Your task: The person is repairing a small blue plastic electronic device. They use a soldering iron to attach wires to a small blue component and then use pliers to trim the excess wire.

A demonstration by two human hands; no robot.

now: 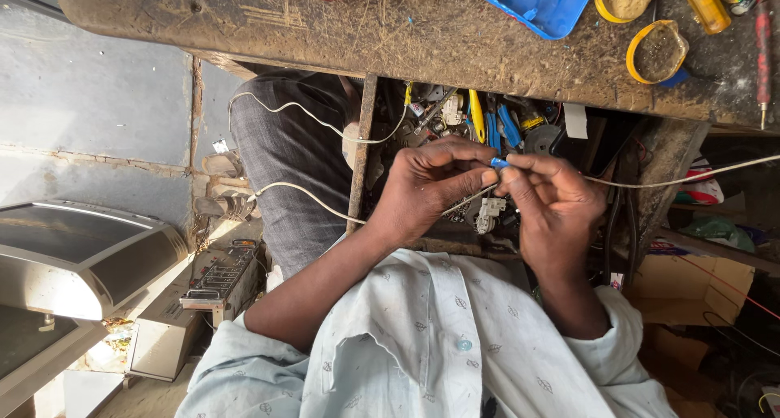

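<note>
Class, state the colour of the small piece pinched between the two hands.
Blue: the small piece, seen best in the head view.

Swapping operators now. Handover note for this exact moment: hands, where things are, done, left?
Left hand: pinching the white cable near its end.
Right hand: fingertips on a small blue piece at the cable's end; a second white cable runs off to the right from the hands.
Both hands meet over an open drawer of mixed parts, under the wooden bench.
Done: blue piece is at the cable ends, between the fingertips.
Left: cannot tell whether the joint is finished; the fingers hide it.
</note>
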